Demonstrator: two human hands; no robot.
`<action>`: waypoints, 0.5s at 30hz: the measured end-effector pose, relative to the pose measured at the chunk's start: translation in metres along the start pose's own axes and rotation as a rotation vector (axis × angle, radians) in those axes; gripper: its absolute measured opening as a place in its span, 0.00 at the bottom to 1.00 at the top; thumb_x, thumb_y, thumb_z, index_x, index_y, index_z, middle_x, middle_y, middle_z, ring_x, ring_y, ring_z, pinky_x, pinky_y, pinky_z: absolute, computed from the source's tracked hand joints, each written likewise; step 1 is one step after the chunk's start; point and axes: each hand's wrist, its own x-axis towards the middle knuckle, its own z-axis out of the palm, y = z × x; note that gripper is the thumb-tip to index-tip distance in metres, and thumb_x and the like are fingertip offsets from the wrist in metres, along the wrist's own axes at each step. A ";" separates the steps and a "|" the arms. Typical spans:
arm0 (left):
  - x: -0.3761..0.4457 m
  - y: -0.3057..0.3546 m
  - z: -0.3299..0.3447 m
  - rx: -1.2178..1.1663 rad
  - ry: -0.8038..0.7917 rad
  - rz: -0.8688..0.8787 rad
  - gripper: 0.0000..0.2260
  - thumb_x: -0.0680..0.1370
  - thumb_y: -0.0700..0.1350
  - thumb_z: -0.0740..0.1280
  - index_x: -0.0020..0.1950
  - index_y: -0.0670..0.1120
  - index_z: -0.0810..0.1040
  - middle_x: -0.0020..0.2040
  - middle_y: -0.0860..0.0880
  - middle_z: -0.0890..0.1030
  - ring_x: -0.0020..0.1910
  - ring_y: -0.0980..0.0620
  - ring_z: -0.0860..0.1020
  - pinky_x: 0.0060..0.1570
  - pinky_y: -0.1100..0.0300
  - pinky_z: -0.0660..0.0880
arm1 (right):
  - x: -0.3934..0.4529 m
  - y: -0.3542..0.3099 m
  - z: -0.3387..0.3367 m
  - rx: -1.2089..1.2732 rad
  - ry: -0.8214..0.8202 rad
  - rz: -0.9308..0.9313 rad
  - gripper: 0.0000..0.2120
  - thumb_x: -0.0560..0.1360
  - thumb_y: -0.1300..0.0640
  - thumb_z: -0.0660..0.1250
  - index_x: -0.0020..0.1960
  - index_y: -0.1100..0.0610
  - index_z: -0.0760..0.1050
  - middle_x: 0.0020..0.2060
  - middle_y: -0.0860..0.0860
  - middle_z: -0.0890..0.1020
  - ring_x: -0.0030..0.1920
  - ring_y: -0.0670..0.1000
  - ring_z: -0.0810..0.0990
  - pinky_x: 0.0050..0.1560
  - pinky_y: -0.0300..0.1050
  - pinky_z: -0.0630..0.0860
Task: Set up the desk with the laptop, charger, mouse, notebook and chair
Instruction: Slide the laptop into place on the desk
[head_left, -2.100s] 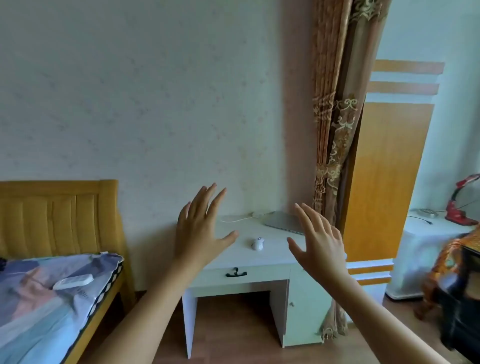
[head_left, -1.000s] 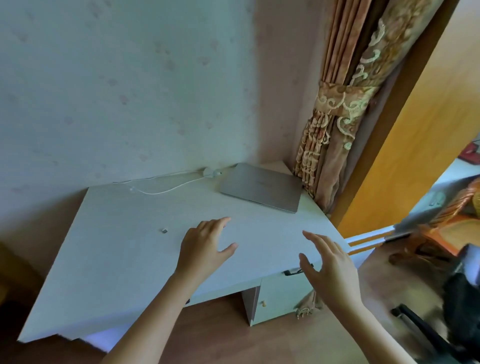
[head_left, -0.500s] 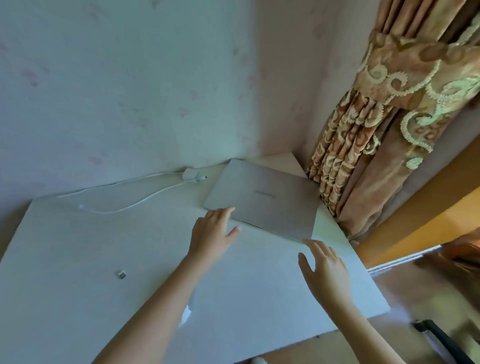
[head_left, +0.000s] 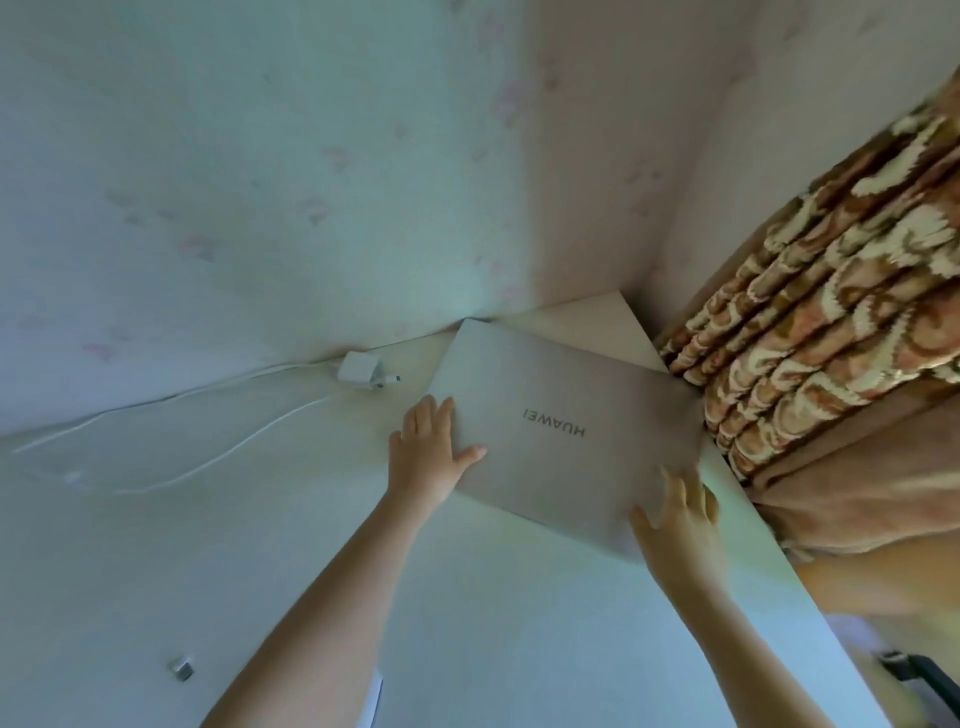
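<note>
A closed grey laptop (head_left: 566, 421) lies at an angle in the back right corner of the white desk (head_left: 519, 639). My left hand (head_left: 428, 452) is at the laptop's left edge, thumb on the lid. My right hand (head_left: 675, 525) covers its near right corner, fingers curled over the lid. A white charger (head_left: 358, 370) lies by the wall left of the laptop, its white cable (head_left: 218, 454) trailing left. No notebook is in view. A white edge (head_left: 376, 696) peeks out beside my left forearm; I cannot tell what it is.
A small grey USB dongle (head_left: 181, 667) lies on the desk's near left part. A patterned brown curtain (head_left: 831, 338) hangs tight against the desk's right side. A black piece (head_left: 922, 675), perhaps of the chair, shows on the floor at bottom right.
I have come from across the room up to the desk. Both hands moved forward over the desk and now rest on the laptop's left edge and near right corner.
</note>
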 end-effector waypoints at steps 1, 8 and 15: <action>0.006 0.001 0.001 -0.024 -0.009 -0.013 0.38 0.74 0.68 0.60 0.77 0.48 0.57 0.77 0.43 0.57 0.74 0.43 0.59 0.65 0.47 0.65 | 0.006 -0.002 0.002 0.024 0.010 0.035 0.30 0.73 0.53 0.67 0.72 0.56 0.61 0.75 0.56 0.58 0.70 0.62 0.60 0.63 0.58 0.68; 0.032 0.003 -0.008 -0.345 -0.110 -0.143 0.47 0.64 0.65 0.74 0.76 0.52 0.55 0.76 0.48 0.59 0.70 0.41 0.60 0.65 0.47 0.63 | 0.029 -0.004 0.008 0.259 0.084 0.220 0.29 0.69 0.56 0.73 0.67 0.50 0.70 0.71 0.57 0.65 0.65 0.65 0.65 0.64 0.56 0.65; 0.038 0.001 -0.012 -0.581 -0.134 -0.257 0.46 0.59 0.57 0.80 0.72 0.58 0.60 0.71 0.54 0.65 0.68 0.46 0.58 0.61 0.47 0.64 | 0.030 -0.013 0.009 0.315 0.137 0.272 0.20 0.69 0.60 0.72 0.60 0.49 0.76 0.66 0.57 0.70 0.60 0.64 0.66 0.57 0.51 0.67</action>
